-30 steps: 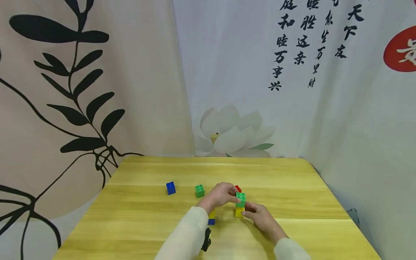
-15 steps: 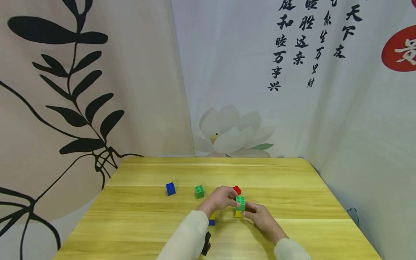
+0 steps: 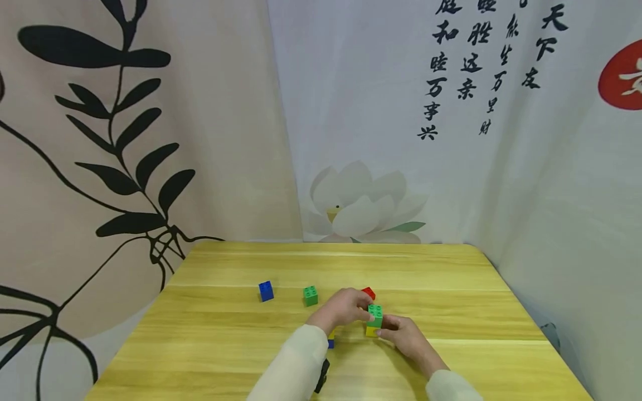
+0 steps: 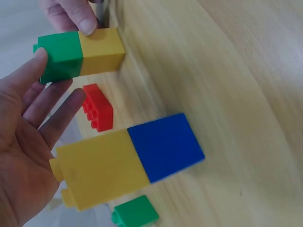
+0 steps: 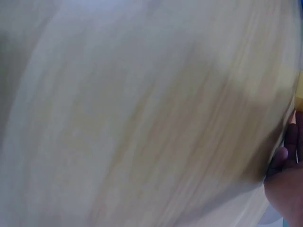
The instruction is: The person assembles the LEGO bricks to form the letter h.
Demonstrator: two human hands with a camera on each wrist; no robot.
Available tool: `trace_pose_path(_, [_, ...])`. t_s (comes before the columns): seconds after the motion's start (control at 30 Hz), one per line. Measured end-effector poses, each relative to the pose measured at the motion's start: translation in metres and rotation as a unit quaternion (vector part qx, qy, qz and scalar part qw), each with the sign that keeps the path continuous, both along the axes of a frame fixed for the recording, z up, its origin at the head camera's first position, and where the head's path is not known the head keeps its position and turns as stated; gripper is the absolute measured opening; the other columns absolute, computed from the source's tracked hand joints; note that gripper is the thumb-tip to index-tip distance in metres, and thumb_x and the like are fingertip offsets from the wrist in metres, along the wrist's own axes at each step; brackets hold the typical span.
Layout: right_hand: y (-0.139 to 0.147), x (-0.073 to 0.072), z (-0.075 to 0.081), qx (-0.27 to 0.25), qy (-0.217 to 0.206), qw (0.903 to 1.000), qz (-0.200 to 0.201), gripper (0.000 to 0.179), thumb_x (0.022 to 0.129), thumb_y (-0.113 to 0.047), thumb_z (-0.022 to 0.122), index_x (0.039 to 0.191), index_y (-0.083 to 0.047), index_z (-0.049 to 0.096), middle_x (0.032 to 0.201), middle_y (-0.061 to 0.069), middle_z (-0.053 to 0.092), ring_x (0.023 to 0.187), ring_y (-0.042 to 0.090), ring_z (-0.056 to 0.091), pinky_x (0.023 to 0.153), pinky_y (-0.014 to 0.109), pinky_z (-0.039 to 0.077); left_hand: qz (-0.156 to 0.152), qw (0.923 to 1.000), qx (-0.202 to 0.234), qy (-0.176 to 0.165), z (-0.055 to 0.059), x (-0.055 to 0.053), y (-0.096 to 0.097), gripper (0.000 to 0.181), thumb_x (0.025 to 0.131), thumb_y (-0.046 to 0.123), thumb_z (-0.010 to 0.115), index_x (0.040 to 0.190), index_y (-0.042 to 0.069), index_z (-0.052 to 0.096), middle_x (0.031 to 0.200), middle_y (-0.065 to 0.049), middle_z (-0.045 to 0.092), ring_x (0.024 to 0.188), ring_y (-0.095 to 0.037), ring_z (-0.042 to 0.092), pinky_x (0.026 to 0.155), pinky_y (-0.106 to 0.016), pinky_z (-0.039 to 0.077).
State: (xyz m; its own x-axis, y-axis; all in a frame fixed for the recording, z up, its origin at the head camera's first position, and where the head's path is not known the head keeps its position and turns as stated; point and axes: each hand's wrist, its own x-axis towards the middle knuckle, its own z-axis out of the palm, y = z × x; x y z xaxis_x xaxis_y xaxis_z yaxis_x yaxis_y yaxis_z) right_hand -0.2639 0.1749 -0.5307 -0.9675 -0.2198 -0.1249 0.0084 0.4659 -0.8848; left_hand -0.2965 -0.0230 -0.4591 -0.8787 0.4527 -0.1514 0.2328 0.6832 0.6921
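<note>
- The left hand (image 3: 345,307) pinches the green toy brick (image 4: 60,56), other fingers loose.
- The right hand (image 3: 407,336) holds the yellow toy brick (image 4: 101,51) right under it, on the worktop (image 3: 461,306).
- Both look light, hard and tough; flat sides seem best to grip.

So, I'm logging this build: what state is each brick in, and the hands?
Left hand: pinching upper green brick
Right hand: holding lower yellow brick
Upper green brick: studs up
Lower yellow brick: under upper green brick
Yellow-and-blue stack: upright, yellow on top
Red brick: unstacked
Lone green brick: unstacked, studs up
Lone blue brick: unstacked
</note>
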Motion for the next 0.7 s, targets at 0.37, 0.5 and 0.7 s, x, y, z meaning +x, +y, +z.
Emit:
trace_pose_path(0.37, [-0.001, -0.001, -0.001, 0.018, 0.027, 0.9993, 0.021, 0.036, 0.089, -0.019, 0.072, 0.121, -0.004, 0.067, 0.119, 0.015, 0.07, 0.113, 0.032, 0.064, 0.097, 0.052, 0.051, 0.002, 0.9993, -0.035, 0.012, 0.003, 0.004, 0.002, 0.044, 0.086, 0.028, 0.077, 0.126, 0.014, 0.065, 0.12, -0.005, 0.07, 0.113, -0.023, 0.064, 0.096, -0.041, 0.053])
trace_pose_path(0.5, [-0.003, 0.001, 0.0, 0.04, 0.039, 0.9984, 0.011, 0.038, 0.087, -0.017, 0.074, 0.121, -0.003, 0.067, 0.118, 0.015, 0.07, 0.109, 0.03, 0.065, 0.096, 0.052, 0.051, 0.014, 0.9997, -0.013, 0.016, 0.006, 0.005, -0.004, 0.059, 0.084, 0.032, 0.078, 0.136, 0.014, 0.057, 0.128, -0.008, 0.065, 0.117, -0.027, 0.061, 0.096, -0.044, 0.052])
trace_pose_path(0.7, [-0.002, 0.001, -0.002, 0.043, 0.034, 0.9984, -0.015, 0.048, 0.083, -0.012, 0.076, 0.127, 0.002, 0.062, 0.121, 0.018, 0.069, 0.112, 0.032, 0.064, 0.1, 0.055, 0.047, 0.031, 0.999, 0.02, 0.024, 0.013, 0.005, -0.021, 0.06, 0.086, 0.036, 0.075, 0.138, 0.014, 0.055, 0.133, -0.01, 0.063, 0.123, -0.032, 0.057, 0.099, -0.048, 0.051])
